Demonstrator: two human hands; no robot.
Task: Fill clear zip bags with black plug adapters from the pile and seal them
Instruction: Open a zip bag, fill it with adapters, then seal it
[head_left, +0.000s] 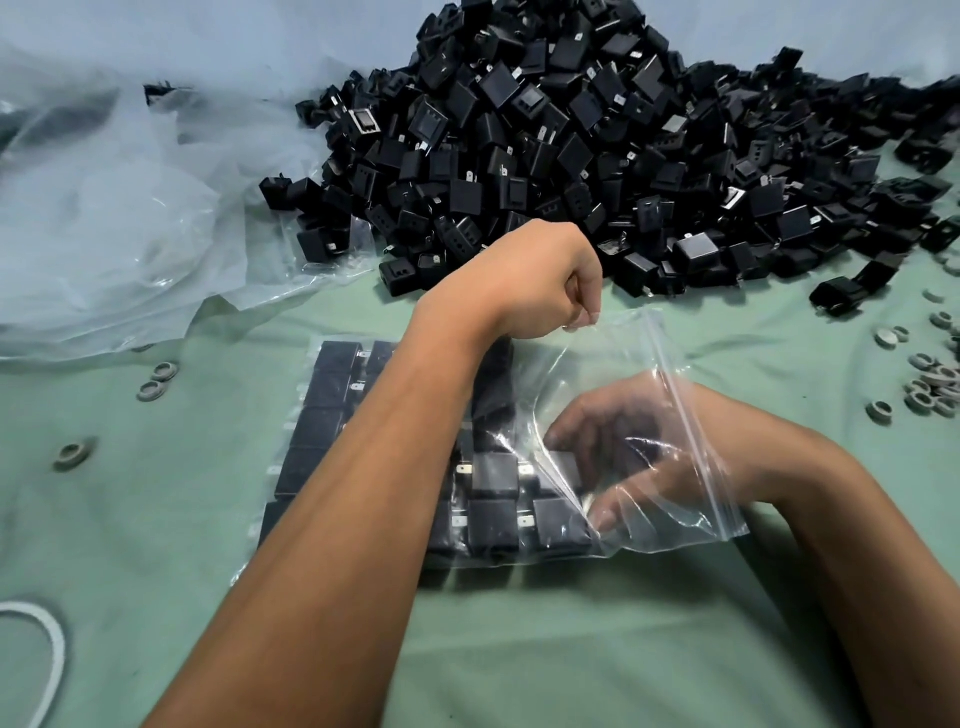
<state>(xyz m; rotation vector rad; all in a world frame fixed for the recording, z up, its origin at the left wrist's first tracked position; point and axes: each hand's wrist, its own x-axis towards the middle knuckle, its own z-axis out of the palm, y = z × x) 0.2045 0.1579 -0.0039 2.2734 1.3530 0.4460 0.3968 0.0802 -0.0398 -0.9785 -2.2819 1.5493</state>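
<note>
Zip bag (649, 364) nearly full, unsealed; left hand (530, 286) pinches rim, right hand (618, 447) inside, fingers on adapter (563, 465); pile (571, 145) large.

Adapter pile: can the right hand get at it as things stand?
Probably not right away: the right hand is inside the clear zip bag, whose mouth the left hand pinches. Withdrawn, its path to the adapter pile looks free.

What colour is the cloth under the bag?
Pale green; the cloth shows best in the head view, below the bag.
</note>
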